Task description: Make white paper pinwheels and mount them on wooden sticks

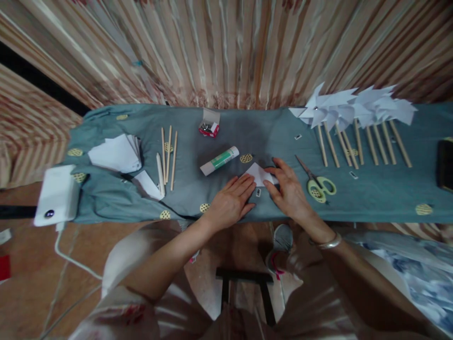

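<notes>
Green-grey cloth [382, 193] covers the work surface. Clock directions are read from the folded paper [257, 174], 12 toward the curtain [226, 56].

Folded paper: white, flat on the cloth, between both hands, a point toward 12.

Left hand [230, 200]: comes in from 8 o'clock, palm down. Fingers extended, held close together, tips flat on the left part of the paper; thumb stands apart.

Right hand [287, 189]: comes in from 4 o'clock, bracelet [331, 242] at the wrist. Thumb and index finger spread apart, their tips at the right part of the paper; no pinch seen.

At 10 o'clock, near: glue stick [220, 161], lying tilted. Farther, toward 11: small red box [209, 130], lid up, metal bits inside.

At 3 o'clock, just beside the right hand: scissors [316, 184] with light green handles, tips toward 11.

At 2 o'clock: row of paper pinwheels [357, 109], overlapping, their sticks pointing roughly to 5 and 6.

At 9 to 10 o'clock: three thin wooden sticks [168, 158], a paler stick [160, 175] beside them, a paper piece [147, 184], then a paper stack [118, 153].

Far 9 o'clock: white device [58, 193] with a cable [71, 257].
</notes>
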The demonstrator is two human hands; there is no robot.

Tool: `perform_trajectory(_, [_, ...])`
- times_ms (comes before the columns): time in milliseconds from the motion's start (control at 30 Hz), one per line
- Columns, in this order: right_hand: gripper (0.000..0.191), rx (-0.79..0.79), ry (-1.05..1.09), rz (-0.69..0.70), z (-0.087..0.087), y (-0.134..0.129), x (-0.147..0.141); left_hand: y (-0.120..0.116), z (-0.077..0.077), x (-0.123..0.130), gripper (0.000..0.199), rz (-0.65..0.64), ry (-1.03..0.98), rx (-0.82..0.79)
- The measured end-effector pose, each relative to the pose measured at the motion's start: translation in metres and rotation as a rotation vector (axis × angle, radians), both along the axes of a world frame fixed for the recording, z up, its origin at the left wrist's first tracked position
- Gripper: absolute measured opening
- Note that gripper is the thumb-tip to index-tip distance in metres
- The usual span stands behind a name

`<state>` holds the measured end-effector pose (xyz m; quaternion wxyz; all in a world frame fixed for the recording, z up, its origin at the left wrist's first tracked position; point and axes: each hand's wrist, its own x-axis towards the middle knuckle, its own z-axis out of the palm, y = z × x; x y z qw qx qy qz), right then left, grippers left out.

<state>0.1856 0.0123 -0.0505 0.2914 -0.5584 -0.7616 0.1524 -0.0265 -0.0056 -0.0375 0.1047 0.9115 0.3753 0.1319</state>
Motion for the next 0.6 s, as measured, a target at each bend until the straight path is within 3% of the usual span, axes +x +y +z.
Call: perform_trajectory(600, [0.035,0.019,0.011,0.014,-0.004,-0.003,0.025,-0.013,0.007,-0.041,0.043,0.121,-0.004,0.051])
